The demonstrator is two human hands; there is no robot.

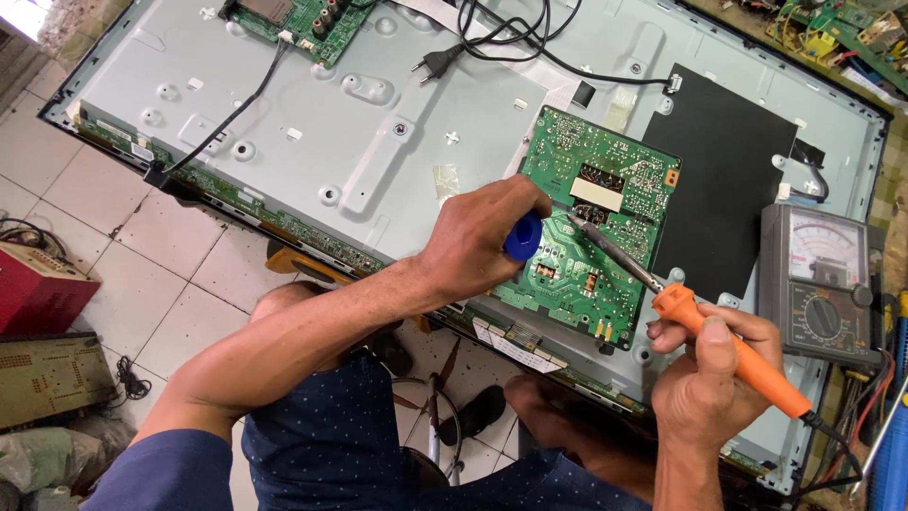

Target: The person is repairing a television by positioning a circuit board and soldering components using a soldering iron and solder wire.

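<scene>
Your right hand (pixel 705 374) grips the orange soldering iron (pixel 728 350), tip on the green circuit board (pixel 591 232), left hand (pixel 482 237) clamps a blue-handled tool (pixel 523 237) beside it; joint work looks mid-way.

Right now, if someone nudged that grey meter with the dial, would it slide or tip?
The meter lies flat on the metal back panel, so it would probably slide rather than tip. Its boxy case looks rigid. The glass-like dial window seems fragile, and its attached leads may drag.

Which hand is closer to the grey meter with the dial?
The right hand. It holds the orange soldering iron just left of the analog multimeter. The left hand, gripping a blue-handled tool, sits farther left, across the green circuit board.
</scene>
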